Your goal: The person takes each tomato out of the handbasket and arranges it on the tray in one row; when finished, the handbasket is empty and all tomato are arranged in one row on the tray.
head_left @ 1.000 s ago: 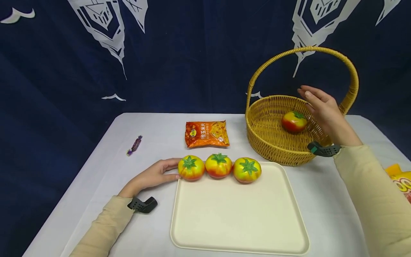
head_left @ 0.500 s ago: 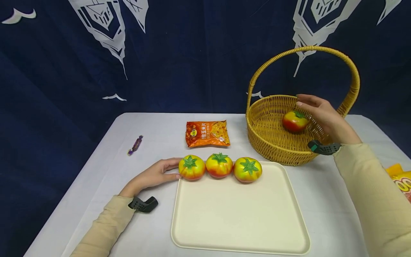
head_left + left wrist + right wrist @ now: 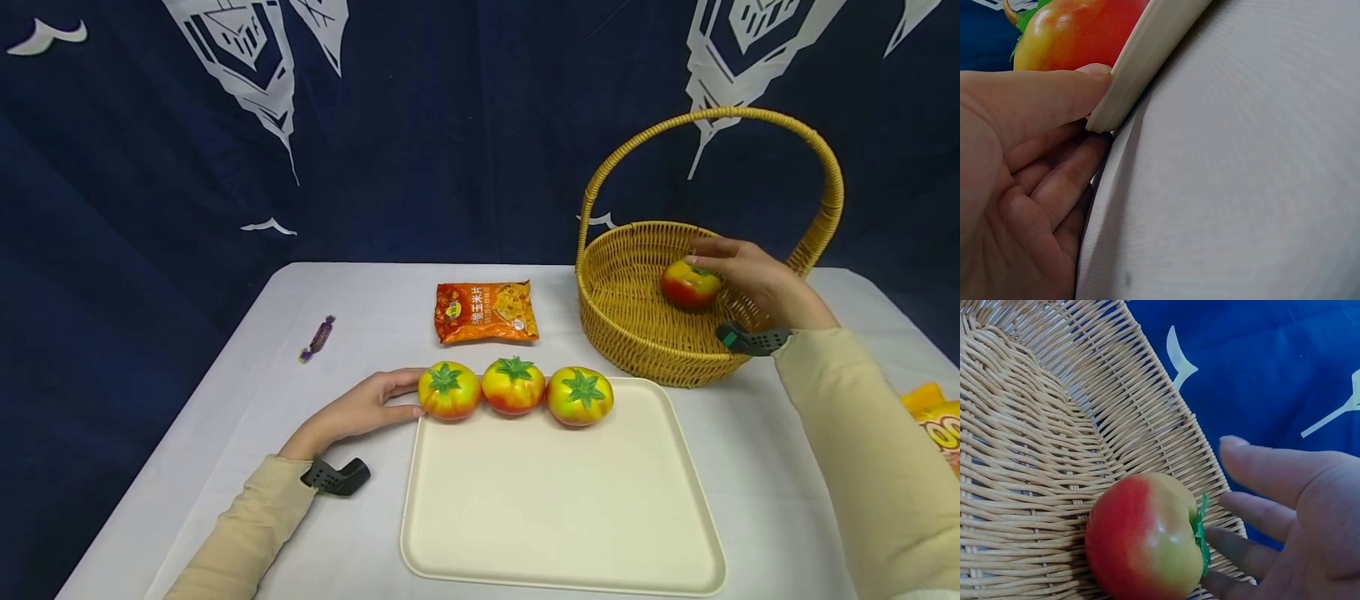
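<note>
My left hand [image 3: 360, 415] holds the left back corner of a cream tray [image 3: 562, 508]; in the left wrist view the thumb [image 3: 1054, 94] lies against its rim and the fingers curl beside it. Three yellow-red toy tomatoes with green star-shaped leaves, the left one [image 3: 450, 392], the middle one [image 3: 513, 387] and the right one [image 3: 579, 398], sit in a row along the tray's back edge. Inside a wicker basket [image 3: 630, 333] lies another toy tomato [image 3: 1147, 540]. My right hand [image 3: 757, 279] hovers over it, fingers spread near its leaves, holding nothing.
The basket's tall arched handle [image 3: 712, 114] rises around my right hand. An orange snack bag [image 3: 486, 312] lies behind the tray, a purple wrapped candy [image 3: 318, 338] to the left. A yellow packet [image 3: 937, 421] is cut off at the right edge. A dark blue curtain hangs behind.
My right hand has lowered into the basket toward the toy tomato there. My left hand, the tray and the row of toy tomatoes have stayed in place.
</note>
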`<state>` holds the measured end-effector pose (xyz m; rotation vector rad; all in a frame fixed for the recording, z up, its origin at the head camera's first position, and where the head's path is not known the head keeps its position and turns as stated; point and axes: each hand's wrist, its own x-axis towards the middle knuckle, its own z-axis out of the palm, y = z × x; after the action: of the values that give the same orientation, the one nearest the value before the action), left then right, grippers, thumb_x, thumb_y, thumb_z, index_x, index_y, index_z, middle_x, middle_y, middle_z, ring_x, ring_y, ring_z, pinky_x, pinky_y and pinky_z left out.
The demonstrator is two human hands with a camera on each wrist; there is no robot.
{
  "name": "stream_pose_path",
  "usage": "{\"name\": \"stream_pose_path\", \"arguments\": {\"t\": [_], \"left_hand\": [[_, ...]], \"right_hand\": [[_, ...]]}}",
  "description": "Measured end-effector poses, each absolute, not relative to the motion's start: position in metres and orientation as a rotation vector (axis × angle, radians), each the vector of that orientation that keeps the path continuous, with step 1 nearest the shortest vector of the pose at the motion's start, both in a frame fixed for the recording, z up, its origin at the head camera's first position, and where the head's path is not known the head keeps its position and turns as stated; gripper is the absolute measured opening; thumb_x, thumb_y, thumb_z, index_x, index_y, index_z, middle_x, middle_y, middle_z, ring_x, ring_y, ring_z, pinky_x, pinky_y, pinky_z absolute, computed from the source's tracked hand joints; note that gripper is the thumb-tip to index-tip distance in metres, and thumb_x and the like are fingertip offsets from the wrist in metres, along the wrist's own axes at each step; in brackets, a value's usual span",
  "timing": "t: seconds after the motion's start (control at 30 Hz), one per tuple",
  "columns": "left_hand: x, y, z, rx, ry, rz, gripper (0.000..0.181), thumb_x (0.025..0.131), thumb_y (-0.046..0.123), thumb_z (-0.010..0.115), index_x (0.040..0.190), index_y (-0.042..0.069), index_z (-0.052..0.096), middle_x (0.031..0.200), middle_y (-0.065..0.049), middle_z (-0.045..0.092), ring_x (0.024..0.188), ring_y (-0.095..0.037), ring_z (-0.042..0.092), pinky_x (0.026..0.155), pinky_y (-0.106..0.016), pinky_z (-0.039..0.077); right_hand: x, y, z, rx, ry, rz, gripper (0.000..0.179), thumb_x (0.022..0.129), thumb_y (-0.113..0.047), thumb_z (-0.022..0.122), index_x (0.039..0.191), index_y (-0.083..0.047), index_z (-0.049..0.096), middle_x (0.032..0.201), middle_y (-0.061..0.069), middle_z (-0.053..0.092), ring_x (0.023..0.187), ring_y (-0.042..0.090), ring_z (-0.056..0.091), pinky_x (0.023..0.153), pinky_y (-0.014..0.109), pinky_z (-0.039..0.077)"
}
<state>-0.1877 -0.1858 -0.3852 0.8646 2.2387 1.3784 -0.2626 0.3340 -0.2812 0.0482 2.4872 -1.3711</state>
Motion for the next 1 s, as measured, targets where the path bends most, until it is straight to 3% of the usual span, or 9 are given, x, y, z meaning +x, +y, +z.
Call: {"name": "stream_pose_path", "arguments": {"t": [0.1,0.33,0.6,0.77,1.0], "left_hand": [[-0.188,-0.186,-0.384,0.871,2.239,1.38,0.053,0.089,0.011,0.065,0.135,-0.003,0.045,0.138,-0.014,0.045,0.129,-0.023,0.037,0.108,-0.039,0.023],[-0.189,-0.187,-0.383,0.883,2.251,1.38,0.053,0.088,0.011,0.066,0.135,-0.003,0.045,0.139,-0.014,0.044,0.13,-0.023,0.036,0.109,-0.04,0.022],[-0.186,-0.188,-0.386,0.865,2.261,1.36,0.054,0.088,0.013,0.066,0.136,-0.002,0.045,0.139,-0.013,0.044,0.13,-0.024,0.036,0.108,-0.041,0.022],[-0.187,-0.187,-0.386,0.872,2.263,1.364,0.053,0.089,0.013,0.066,0.135,-0.002,0.046,0.139,-0.013,0.044,0.13,-0.023,0.036,0.109,-0.04,0.022],[-0.187,-0.188,-0.386,0.878,2.266,1.362,0.054,0.089,0.014,0.066,0.136,-0.002,0.045,0.139,-0.013,0.045,0.129,-0.024,0.037,0.108,-0.041,0.023]], "right_hand": [[-0.265,0.336,-0.283,0.076,2.452,-1.346,0.084,0.093,-0.046,0.053,0.15,-0.006,0.006,0.151,0.026,-0.006,0.135,0.044,-0.006,0.105,0.062,0.003],[-0.262,0.337,-0.29,0.204,2.354,-1.412,0.089,0.086,-0.05,0.062,0.151,-0.014,0.013,0.152,0.02,-0.011,0.132,0.044,0.003,0.103,0.062,0.018],[-0.266,0.329,-0.3,0.017,2.394,-1.292,0.08,0.092,-0.038,0.058,0.148,-0.002,0.013,0.142,0.026,0.02,0.124,0.041,0.023,0.102,0.052,0.028],[-0.267,0.326,-0.297,0.092,2.362,-1.274,0.09,0.089,-0.047,0.058,0.15,-0.006,0.006,0.145,0.026,0.014,0.124,0.044,0.023,0.102,0.058,0.027],[-0.278,0.322,-0.295,0.016,2.447,-1.094,0.086,0.093,-0.045,0.054,0.146,0.006,0.01,0.138,0.034,0.02,0.12,0.047,0.032,0.093,0.055,0.041]]}}
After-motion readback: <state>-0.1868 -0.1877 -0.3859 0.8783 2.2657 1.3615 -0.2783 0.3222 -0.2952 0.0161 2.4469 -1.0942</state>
